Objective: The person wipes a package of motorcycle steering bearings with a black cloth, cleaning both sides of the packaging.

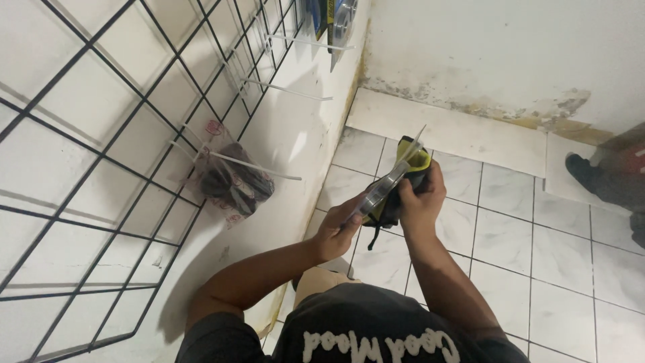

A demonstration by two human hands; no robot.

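To the left of your fingers, a clear bag of dark parts (232, 180) hangs on a white hook of the wire grid (101, 168). Your left hand (336, 232) pinches the flat clear-fronted pack (386, 185), fingers clamped on its lower edge. Just right, your right hand (422, 202) grips its yellow-and-black backing, fingers closed around it. The pack is not yet on any hook.

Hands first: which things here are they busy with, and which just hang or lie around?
In hand:
left hand
right hand
clear pack
yellow-black item

Around:
wire grid
hanging bag
hooks
tiled floor
shoe
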